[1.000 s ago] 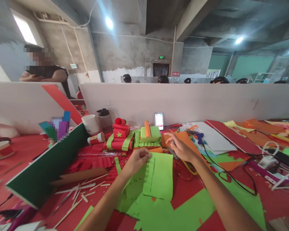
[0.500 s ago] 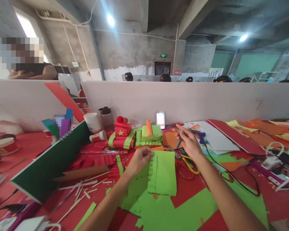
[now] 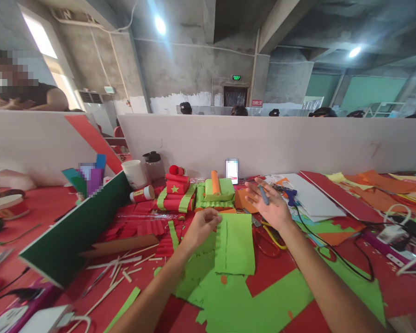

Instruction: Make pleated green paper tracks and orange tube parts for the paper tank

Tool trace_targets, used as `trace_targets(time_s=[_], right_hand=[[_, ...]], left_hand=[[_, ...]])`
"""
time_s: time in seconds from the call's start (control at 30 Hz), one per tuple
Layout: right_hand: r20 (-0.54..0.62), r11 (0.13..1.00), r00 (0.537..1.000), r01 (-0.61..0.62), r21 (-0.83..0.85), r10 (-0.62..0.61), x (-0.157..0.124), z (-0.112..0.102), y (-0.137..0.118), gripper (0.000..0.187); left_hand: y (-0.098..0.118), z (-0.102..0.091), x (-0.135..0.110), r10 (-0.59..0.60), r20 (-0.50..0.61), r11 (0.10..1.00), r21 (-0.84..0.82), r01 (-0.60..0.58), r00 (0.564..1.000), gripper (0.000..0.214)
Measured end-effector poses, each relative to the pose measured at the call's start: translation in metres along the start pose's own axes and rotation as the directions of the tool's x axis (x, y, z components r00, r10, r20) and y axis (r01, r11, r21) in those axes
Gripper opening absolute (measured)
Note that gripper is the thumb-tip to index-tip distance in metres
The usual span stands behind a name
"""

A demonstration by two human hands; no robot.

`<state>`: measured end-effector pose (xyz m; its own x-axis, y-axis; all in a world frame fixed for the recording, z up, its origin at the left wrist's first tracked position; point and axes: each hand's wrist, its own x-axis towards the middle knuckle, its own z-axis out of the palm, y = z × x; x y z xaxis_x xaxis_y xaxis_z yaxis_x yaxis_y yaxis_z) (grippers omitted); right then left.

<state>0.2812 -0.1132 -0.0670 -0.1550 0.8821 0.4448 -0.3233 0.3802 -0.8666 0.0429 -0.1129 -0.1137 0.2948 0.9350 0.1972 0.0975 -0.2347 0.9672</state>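
My left hand pinches the top left corner of a light green paper sheet. A ruffled strip of the same green runs along the sheet's left side. To the right of the sheet my right hand is raised, palm showing and fingers loosely spread. A short grey-blue, pen-like stick lies across its fingers; its exact kind I cannot tell. Beyond the sheet stands a green paper model tank with an orange roll on top, beside a red paper model tank bearing a yellow star.
Yellow-handled scissors lie under my right wrist. Larger green paper spreads in front. Left are thin wooden sticks and a dark green board. A phone leans against the white partition. A black cable crosses the right side.
My right hand has turned its palm up and spread its fingers, with the grey-blue stick still in it. My left hand stays at the sheet's corner.
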Motion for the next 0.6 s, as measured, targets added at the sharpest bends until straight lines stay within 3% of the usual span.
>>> trace_targets(time_s=[0.2, 0.4, 0.6], right_hand=[[0.017, 0.980, 1.000, 0.014, -0.197, -0.011, 0.000, 0.013, 0.019, 0.040], [0.008, 0.855, 0.992, 0.112, -0.506, -0.125, -0.005, 0.023, 0.026, 0.042], [0.007, 0.824, 0.987, 0.136, -0.549, -0.158, -0.010, 0.033, 0.024, 0.022]], left_hand=[[-0.001, 0.000, 0.001, 0.005, -0.009, 1.000, -0.024, -0.005, 1.000, 0.031], [0.000, 0.001, 0.001, 0.007, -0.018, 0.999, -0.047, -0.008, 1.000, 0.031], [0.001, 0.001, 0.000, 0.016, -0.027, 0.999, -0.036, -0.017, 1.000, 0.031]])
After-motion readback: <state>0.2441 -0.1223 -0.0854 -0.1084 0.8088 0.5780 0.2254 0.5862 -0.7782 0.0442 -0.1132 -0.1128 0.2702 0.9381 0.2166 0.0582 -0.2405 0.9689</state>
